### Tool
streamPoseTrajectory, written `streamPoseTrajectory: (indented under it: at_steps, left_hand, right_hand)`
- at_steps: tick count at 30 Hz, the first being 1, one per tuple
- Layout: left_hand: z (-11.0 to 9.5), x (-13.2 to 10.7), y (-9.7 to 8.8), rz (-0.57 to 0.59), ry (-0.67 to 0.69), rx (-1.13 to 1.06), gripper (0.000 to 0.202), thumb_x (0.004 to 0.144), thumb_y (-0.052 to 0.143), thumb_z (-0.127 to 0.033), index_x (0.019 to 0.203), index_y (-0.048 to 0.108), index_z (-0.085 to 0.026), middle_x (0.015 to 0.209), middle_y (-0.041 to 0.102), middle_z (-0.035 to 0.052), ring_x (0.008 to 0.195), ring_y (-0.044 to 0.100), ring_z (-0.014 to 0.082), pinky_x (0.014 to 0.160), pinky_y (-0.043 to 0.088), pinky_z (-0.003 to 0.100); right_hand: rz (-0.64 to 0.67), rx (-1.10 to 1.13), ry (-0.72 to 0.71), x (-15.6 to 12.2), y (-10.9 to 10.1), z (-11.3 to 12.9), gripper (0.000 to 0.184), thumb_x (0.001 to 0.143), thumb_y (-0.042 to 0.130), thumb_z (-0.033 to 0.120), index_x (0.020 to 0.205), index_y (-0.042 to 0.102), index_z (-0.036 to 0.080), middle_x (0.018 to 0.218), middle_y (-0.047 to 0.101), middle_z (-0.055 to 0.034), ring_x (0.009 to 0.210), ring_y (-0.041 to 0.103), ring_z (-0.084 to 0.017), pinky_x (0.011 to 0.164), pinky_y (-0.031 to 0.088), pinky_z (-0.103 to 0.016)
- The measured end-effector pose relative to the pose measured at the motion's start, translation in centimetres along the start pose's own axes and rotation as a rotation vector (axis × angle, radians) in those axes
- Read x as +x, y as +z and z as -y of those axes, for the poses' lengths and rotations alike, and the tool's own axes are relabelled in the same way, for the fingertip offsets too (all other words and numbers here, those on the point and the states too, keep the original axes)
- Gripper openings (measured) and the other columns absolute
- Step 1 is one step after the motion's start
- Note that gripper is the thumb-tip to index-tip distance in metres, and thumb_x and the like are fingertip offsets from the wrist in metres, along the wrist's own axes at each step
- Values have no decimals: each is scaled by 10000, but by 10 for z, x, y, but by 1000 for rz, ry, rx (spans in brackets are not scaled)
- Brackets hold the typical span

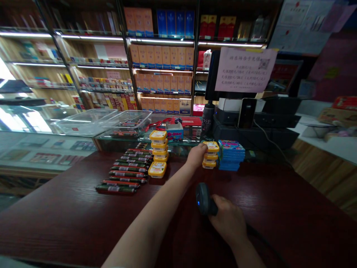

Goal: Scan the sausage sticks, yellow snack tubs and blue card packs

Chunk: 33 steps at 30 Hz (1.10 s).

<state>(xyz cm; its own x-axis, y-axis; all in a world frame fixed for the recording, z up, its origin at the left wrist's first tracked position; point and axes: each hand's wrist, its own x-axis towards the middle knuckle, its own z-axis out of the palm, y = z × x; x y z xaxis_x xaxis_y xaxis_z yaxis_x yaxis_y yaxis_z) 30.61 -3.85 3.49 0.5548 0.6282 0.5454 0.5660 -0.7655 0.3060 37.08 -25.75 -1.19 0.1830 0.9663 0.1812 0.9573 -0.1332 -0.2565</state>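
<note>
My left hand (196, 155) reaches forward over the dark red counter (69, 216) and is closed on the side of a short stack of small yellow tubs (211, 154). My right hand (228, 219) is wrapped round a black handheld barcode scanner (203, 198), whose head shows a small blue light and points toward the tubs. A taller stack of the same yellow tubs (158, 147) stands to the left, with one more tub (157, 169) lying in front of it. Left of that lie several wrapped sausage sticks (126, 171) in a row.
A pile of blue packets (231, 154) stands right of the held tubs. Behind are a black till unit (256, 128) with a phone (247, 112), a dark bottle (206, 121), clear plastic trays (128, 121) on a glass case, and shelves of boxed goods (161, 56).
</note>
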Motion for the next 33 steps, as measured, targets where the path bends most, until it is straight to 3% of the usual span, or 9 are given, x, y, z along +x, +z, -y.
streamPoseTrajectory:
  at_steps: [5, 11, 15, 18, 26, 33]
  left_hand:
    - [3, -25, -20, -9, -22, 92, 249, 880, 428, -129, 1080, 570, -171, 1131, 611, 92, 951, 609, 192, 841, 485, 307]
    - [19, -92, -50, -159, -148, -10, 220, 890, 433, -139, 1054, 567, -196, 1047, 625, 70, 977, 606, 182, 853, 493, 313]
    - [27, -139, -53, -217, -206, -69, 168, 885, 466, -156, 1002, 581, -191, 1008, 643, 70, 958, 612, 182, 850, 502, 329]
    - [29, -160, -49, -218, -268, -76, 141, 876, 496, -162, 984, 581, -193, 995, 650, 63, 942, 621, 176, 848, 506, 316]
    - [33, -167, -44, -192, -366, -58, 84, 865, 535, -172, 937, 578, -182, 982, 648, 61, 914, 628, 174, 822, 506, 293]
    - [32, -166, -44, -197, -380, -47, 55, 863, 540, -174, 902, 576, -186, 955, 644, 53, 898, 623, 175, 806, 499, 290]
  right_hand:
    - [-2, -5, 5, -1, 0, 0, 165, 793, 531, 204, 925, 623, 243, 843, 689, -12, 790, 649, -184, 656, 371, -267]
    - [-26, -25, -22, -4, 0, 1, 164, 819, 527, 257, 950, 626, 247, 898, 701, -24, 799, 653, -183, 661, 381, -272]
    - [-4, -3, -24, -5, -1, 4, 212, 780, 542, 230, 972, 629, 244, 908, 700, -25, 802, 654, -198, 678, 401, -287]
    - [-6, 46, -54, -4, -4, 8, 257, 759, 552, 215, 1002, 632, 239, 930, 702, -28, 835, 657, -213, 700, 417, -292]
    - [70, 569, -64, -12, -16, 10, 301, 725, 607, 344, 1001, 664, 239, 943, 734, -35, 856, 674, -216, 773, 482, -294]
    - [25, 694, -61, -22, -21, 8, 335, 727, 594, 356, 1015, 671, 203, 1014, 724, -84, 927, 668, -248, 833, 500, -331]
